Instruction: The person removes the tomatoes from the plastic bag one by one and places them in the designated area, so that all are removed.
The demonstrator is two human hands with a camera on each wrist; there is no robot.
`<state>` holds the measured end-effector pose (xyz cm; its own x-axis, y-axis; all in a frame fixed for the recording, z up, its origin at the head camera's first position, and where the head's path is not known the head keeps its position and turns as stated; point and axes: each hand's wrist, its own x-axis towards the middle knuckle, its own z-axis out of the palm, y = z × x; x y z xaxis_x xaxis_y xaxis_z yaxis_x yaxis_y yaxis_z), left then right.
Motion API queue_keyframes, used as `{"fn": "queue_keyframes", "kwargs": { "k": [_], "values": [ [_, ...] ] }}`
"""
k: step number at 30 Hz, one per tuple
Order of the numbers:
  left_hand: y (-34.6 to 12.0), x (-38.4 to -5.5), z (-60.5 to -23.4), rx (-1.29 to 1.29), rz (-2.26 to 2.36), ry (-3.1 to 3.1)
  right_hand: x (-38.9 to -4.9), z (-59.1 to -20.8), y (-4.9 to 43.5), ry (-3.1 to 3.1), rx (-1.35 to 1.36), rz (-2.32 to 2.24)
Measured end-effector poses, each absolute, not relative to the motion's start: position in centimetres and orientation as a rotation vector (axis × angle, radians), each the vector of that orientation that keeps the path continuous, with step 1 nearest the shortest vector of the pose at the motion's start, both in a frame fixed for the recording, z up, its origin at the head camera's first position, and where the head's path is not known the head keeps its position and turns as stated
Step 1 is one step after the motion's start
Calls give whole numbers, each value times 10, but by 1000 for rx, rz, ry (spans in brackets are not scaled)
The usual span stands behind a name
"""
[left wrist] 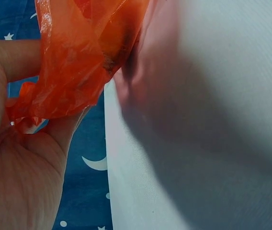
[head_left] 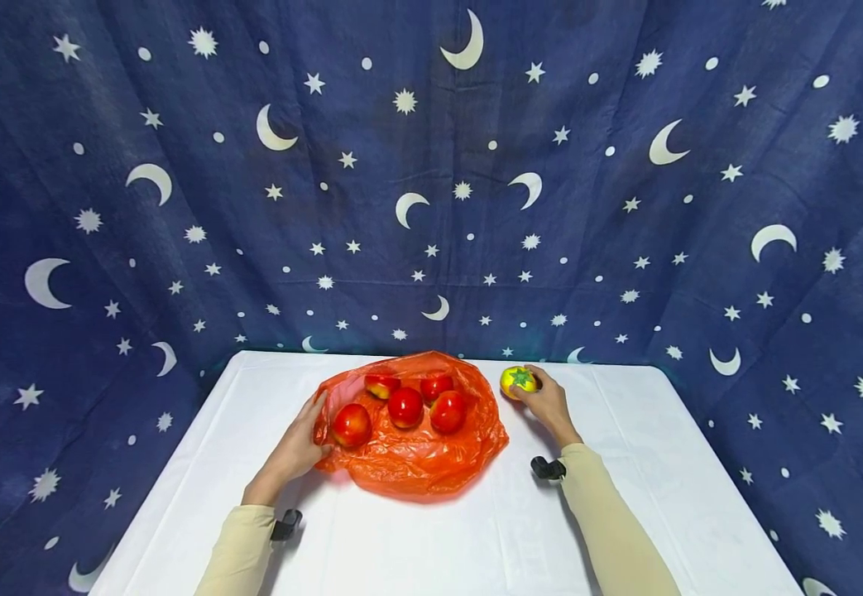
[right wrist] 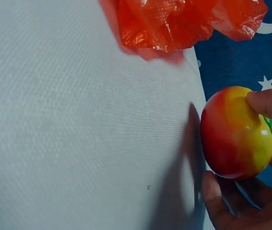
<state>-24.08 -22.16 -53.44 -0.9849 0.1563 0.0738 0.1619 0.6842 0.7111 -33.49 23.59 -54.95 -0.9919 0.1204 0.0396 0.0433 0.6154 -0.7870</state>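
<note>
An orange-red plastic bag lies spread on the table with its mouth facing up. Several shiny red fruits with yellow patches, one a red fruit near the middle, sit inside it. My left hand grips the bag's left edge, the thin plastic bunched between thumb and fingers in the left wrist view. To the right of the bag, my right hand holds a red-and-yellow tomato with a green leafy top. Thumb and fingers wrap its sides, and in the right wrist view its shadow falls on the cloth.
A white cloth covers the table. Behind and around it hangs a dark blue curtain printed with moons and stars. Each wrist wears a small black camera mount, such as the right mount.
</note>
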Motion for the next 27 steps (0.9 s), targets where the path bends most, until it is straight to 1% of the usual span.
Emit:
{"fn": "queue_keyframes", "kwargs": {
  "k": [10,27],
  "values": [
    [-221,-240,-534,-240,-1202,-2903,-340,-557,236,-2793,-148,1310],
    [-221,-240,-534,-268,-1223,-2872,-338,-553,240,-2781,-100,1355]
  ]
}}
